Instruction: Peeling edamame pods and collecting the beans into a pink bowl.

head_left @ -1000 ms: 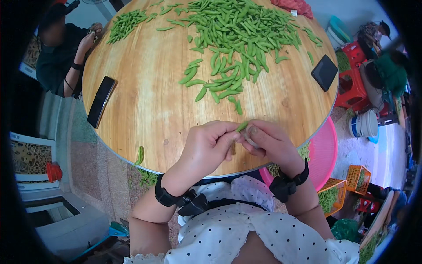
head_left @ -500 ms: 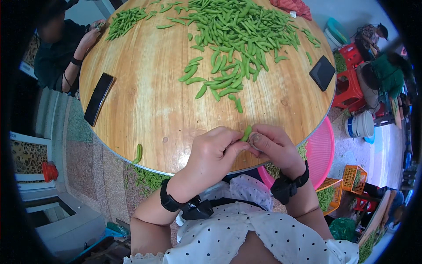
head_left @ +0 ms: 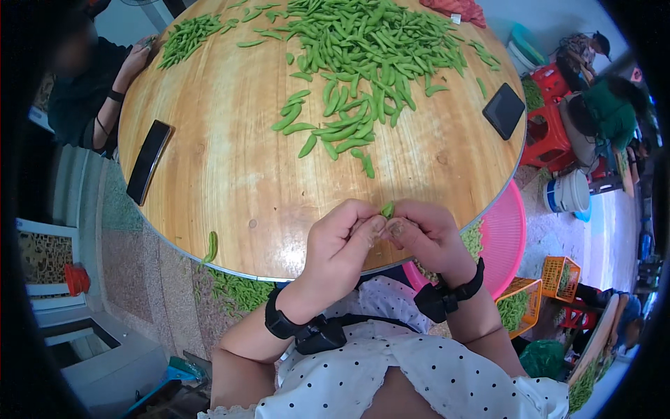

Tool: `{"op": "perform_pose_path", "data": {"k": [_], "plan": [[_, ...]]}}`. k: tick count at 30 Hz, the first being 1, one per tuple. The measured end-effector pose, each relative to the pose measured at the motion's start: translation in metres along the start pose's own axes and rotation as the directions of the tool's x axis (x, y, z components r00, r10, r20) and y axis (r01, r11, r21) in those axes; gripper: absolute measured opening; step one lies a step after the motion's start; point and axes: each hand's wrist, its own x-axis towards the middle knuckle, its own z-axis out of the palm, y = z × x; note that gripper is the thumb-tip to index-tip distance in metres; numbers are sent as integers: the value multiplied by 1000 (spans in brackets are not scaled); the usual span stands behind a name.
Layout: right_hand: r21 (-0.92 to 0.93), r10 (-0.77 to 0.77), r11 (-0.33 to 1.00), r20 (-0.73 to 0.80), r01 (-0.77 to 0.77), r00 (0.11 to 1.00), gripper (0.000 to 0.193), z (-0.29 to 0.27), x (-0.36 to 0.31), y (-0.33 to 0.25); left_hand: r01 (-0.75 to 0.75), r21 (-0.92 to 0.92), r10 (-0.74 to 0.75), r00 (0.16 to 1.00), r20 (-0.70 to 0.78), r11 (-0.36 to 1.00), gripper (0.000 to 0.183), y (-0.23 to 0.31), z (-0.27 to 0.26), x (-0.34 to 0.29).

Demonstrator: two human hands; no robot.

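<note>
Both my hands meet over the near edge of the round wooden table, pinching one green soybean pod between them. My left hand grips the pod from the left with thumb and fingers. From the right, my right hand presses its thumb against the same pod. The pod's lower part is hidden by my fingertips. Beyond them lies a small cluster of loose pods, running into a large heap of pods at the far side. A single pod rests at the near left edge.
A pink basket with shelled beans stands below the table at right. Phones lie at the left and right of the tabletop. Another person's hand is at the far left. Orange crates and red stools stand at right.
The pod has turned more upright and less of it shows between my fingers. My hands have drawn closer together, thumbs almost touching. The whole view has shifted slightly.
</note>
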Motion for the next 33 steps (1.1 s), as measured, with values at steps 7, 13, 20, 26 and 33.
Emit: {"op": "perform_pose_path", "data": {"k": [7,13,20,26,33], "plan": [[-139,-124,983,-45,117,991,12,2,2,4,-51,94,55,998,-40,994,9,-7,7,4],[-42,-16,999,-62,13,998,10,-6,-8,8,31,72,-33,999,19,997,11,-2,10,7],[-48,117,990,-280,-135,953,11,-30,-27,-5,-4,309,-33,993,111,951,12,-6,18,5],[-285,58,944,-356,-167,933,13,-32,-37,-7,-247,531,126,959,254,811,11,-8,37,6],[-474,52,847,-373,-239,926,13,-45,-61,-8,-296,522,91,920,381,800,11,-22,65,10]]}}
